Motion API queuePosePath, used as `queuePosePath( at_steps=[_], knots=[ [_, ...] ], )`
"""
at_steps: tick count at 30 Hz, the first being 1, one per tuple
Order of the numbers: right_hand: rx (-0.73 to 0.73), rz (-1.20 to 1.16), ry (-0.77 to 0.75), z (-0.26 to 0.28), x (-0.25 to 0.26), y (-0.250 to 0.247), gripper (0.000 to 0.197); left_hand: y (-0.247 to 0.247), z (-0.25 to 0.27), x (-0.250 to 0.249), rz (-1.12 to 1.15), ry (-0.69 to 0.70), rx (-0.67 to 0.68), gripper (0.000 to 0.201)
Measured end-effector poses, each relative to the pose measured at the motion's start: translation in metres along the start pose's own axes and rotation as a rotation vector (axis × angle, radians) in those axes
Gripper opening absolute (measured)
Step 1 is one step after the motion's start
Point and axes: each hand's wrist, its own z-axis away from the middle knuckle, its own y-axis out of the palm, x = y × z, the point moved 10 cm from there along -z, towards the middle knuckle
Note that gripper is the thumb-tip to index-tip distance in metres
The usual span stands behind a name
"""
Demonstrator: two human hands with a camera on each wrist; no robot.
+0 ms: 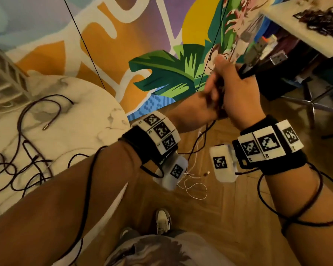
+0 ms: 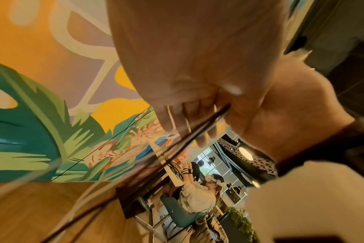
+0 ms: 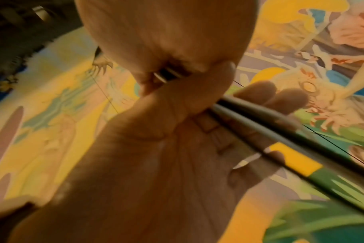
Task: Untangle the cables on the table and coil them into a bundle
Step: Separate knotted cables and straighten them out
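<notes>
Wood floor, marble table (image 1: 96, 104), mural wall: cable work held off the table.

Lower frame: a shoe, then a white wire on the floor. Mid-frame right, left hand (image 1: 198, 110) and right hand (image 1: 236, 93) meet, both gripping dark cable strands (image 2: 199, 129), likely held together to form a coil. Remaining tangled cables (image 1: 25, 150) lie on the table, left.

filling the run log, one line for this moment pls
stage: coiling | left hand: grips dark cable | right hand: grips same cable | table: more cables loose
</notes>
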Motion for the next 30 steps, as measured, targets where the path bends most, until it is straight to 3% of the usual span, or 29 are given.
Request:
queuePosePath(
  at_steps=[2,4,6,9,11,12,15,19,22,25,28,30],
  knots=[
    [0.043,-0.018,-0.062,-0.005,0.013,0.008,0.053,-0.007,-0.001,-0.016,0.158,0.065,-0.047,0.029],
    [0.066,-0.032,-0.122,-0.009,0.021,0.010,0.048,-0.009,-0.004,-0.011,0.257,0.003,-0.073,0.016],
    [0.099,-0.069,-0.014,-0.009,0.010,0.013,0.043,-0.014,-0.005,-0.006,0.308,-0.053,-0.114,0.025],
    [0.354,-0.127,0.230,0.010,-0.035,0.044,0.024,-0.037,-0.003,-0.004,0.425,-0.089,-0.224,0.041],
    [0.546,-0.054,0.207,0.027,-0.062,0.067,0.009,-0.047,0.000,-0.004,0.491,-0.112,-0.216,0.046],
    [0.582,0.031,0.214,0.032,-0.081,0.074,0.016,-0.051,0.001,-0.003,0.489,-0.127,-0.198,0.048],
    [0.448,0.295,0.248,0.031,-0.142,0.069,0.049,-0.080,0.006,-0.009,0.267,-0.122,-0.291,0.053],
    [0.306,0.523,0.414,0.047,-0.227,0.032,0.051,-0.139,0.019,-0.056,-0.435,0.030,-0.515,0.046],
    [0.231,0.587,0.595,0.063,-0.268,0.012,0.049,-0.120,0.025,-0.088,-0.898,0.267,-0.372,0.044],
    [0.171,0.539,0.736,0.074,-0.297,0.005,0.045,-0.098,0.030,-0.104,-1.090,0.458,-0.324,0.038],
    [0.187,0.654,0.934,0.091,-0.329,-0.012,0.028,-0.105,0.028,-0.120,-1.235,0.472,-0.363,0.044],
    [0.145,0.711,1.023,0.095,-0.350,-0.024,0.034,-0.111,0.025,-0.126,-1.296,0.454,-0.369,0.045]
  ],
)
